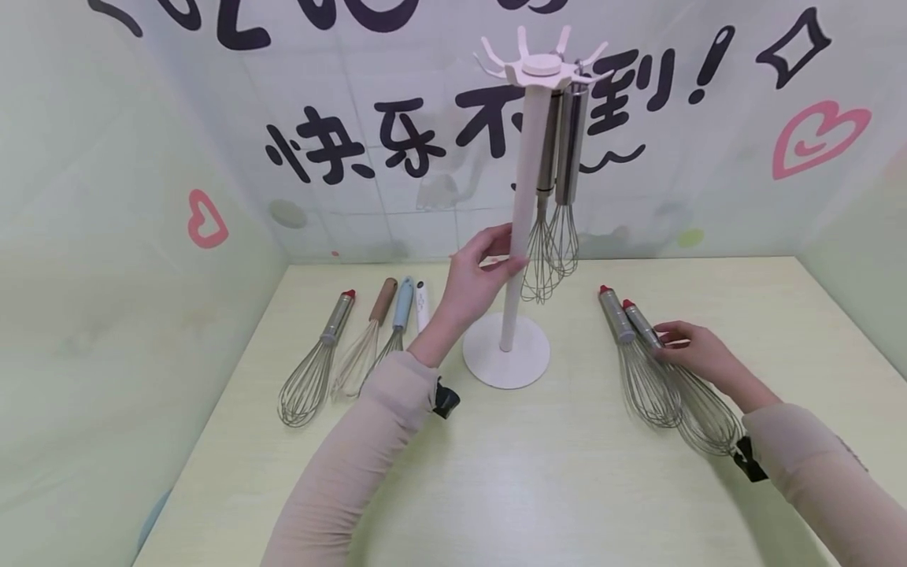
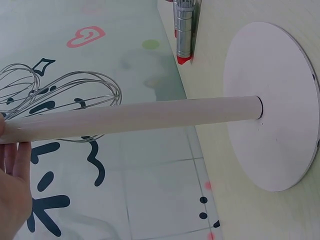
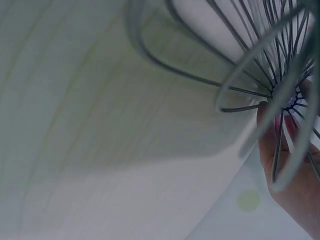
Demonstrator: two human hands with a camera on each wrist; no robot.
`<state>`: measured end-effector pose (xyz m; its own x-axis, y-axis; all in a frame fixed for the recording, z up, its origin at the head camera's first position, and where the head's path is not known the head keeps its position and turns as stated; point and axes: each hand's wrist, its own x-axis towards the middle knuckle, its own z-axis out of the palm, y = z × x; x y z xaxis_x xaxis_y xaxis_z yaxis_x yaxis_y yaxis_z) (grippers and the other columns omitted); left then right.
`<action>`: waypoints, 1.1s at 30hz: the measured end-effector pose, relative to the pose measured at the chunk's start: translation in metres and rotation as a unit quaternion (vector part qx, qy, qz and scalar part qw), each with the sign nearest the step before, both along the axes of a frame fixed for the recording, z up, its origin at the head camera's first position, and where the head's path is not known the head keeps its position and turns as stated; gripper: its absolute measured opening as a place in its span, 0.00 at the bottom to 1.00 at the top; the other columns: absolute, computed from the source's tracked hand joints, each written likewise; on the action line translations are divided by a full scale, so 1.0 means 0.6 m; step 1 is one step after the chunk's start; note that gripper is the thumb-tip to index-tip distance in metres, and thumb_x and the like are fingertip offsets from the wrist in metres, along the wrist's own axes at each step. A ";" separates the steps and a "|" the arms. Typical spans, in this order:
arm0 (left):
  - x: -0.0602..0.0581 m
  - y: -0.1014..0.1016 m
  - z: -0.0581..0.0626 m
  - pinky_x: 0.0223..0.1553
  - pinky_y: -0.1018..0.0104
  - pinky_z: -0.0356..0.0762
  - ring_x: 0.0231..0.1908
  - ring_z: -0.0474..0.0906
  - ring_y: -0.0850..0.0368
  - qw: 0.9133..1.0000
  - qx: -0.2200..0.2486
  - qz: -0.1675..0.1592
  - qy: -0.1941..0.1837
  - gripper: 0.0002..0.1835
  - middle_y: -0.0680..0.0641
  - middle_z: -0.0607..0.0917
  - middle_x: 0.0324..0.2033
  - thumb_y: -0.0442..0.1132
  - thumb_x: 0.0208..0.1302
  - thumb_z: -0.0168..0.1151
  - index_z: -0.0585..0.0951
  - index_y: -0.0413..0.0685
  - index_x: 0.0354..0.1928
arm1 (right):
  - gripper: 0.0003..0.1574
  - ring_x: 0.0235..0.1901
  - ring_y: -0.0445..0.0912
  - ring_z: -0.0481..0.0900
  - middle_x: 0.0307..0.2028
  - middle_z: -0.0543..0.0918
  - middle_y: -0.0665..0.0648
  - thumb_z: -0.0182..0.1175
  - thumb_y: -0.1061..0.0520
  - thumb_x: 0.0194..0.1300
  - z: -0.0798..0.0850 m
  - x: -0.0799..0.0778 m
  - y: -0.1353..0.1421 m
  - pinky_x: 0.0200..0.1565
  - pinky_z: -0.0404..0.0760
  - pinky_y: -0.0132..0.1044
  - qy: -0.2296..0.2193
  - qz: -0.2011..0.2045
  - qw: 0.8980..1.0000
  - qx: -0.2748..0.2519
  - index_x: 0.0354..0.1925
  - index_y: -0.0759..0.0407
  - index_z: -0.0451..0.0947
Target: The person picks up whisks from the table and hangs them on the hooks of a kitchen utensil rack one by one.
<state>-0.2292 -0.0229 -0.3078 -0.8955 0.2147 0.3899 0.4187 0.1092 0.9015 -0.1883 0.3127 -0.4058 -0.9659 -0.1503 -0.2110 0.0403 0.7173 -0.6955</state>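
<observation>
A white stand [image 1: 530, 165] with a round base [image 1: 506, 374] and a ring of hooks on top stands mid-table. My left hand [image 1: 476, 272] holds its pole between thumb and fingers partway up. Two steel whisks, one in front [image 1: 569, 157] and one behind the pole [image 1: 547, 169], hang from its right-hand hooks. On the right, my right hand [image 1: 697, 350] grips a red-tipped steel whisk [image 1: 712, 425] around the lower handle. Its wires fan out close to the camera in the right wrist view. A similar whisk [image 1: 618, 315] lies right beside it, their wires overlapping.
Left of the stand lie a red-tipped steel whisk [image 1: 312, 378], a brown-handled whisk [image 1: 383, 301] and a blue-handled whisk [image 1: 403, 305]. A white handle [image 1: 421, 303] shows beside them, partly behind my left arm. A printed cloth backdrop [image 1: 397, 228] rises behind the table.
</observation>
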 end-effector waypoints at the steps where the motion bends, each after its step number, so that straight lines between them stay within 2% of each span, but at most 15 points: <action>1: 0.000 0.000 0.000 0.52 0.68 0.82 0.50 0.80 0.44 1.000 0.000 0.000 -0.001 0.24 0.35 0.82 0.47 0.30 0.60 0.64 0.74 0.37 0.59 | 0.34 0.55 0.69 0.73 0.55 0.71 0.80 0.56 0.57 0.67 0.000 0.000 0.000 0.46 0.84 0.47 -0.001 -0.001 1.000 0.004 0.63 0.77 0.60; 7: 0.002 0.002 0.002 0.52 0.68 0.82 0.51 0.80 0.45 1.000 0.001 -0.001 -0.002 0.24 0.35 0.82 0.48 0.30 0.60 0.64 0.73 0.37 0.59 | 0.35 0.49 0.62 0.77 0.52 0.73 0.79 0.57 0.56 0.68 -0.003 -0.001 0.001 0.40 0.82 0.36 -0.009 -0.008 1.000 0.017 0.63 0.78 0.60; 21: 0.002 0.003 0.000 0.53 0.68 0.82 0.51 0.79 0.46 1.000 -0.010 -0.004 -0.010 0.24 0.37 0.82 0.48 0.32 0.61 0.64 0.73 0.39 0.60 | 0.36 0.40 0.53 0.80 0.49 0.75 0.79 0.58 0.57 0.65 0.001 0.008 0.004 0.35 0.82 0.36 0.002 -0.031 0.999 0.024 0.62 0.79 0.60; 30: 0.005 0.002 0.001 0.53 0.67 0.82 0.51 0.79 0.46 1.000 -0.014 -0.002 -0.010 0.24 0.37 0.82 0.48 0.32 0.61 0.64 0.73 0.39 0.60 | 0.36 0.41 0.52 0.79 0.52 0.72 0.80 0.56 0.57 0.66 0.014 0.012 0.016 0.37 0.83 0.35 0.012 -0.039 0.999 0.013 0.63 0.79 0.59; 33: 0.006 0.002 0.002 0.53 0.67 0.82 0.51 0.79 0.46 1.000 -0.014 0.001 -0.013 0.24 0.37 0.82 0.48 0.32 0.60 0.64 0.73 0.39 0.60 | 0.36 0.43 0.55 0.79 0.52 0.72 0.81 0.56 0.58 0.66 0.022 0.012 0.019 0.38 0.82 0.34 0.018 -0.038 0.999 0.007 0.64 0.80 0.58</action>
<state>-0.2256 -0.0218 -0.3069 -0.9056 0.2237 0.3603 0.3951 0.1360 0.9085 -0.1811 0.3241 -0.3927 -0.9813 -0.0735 -0.1779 0.0703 0.7235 -0.6867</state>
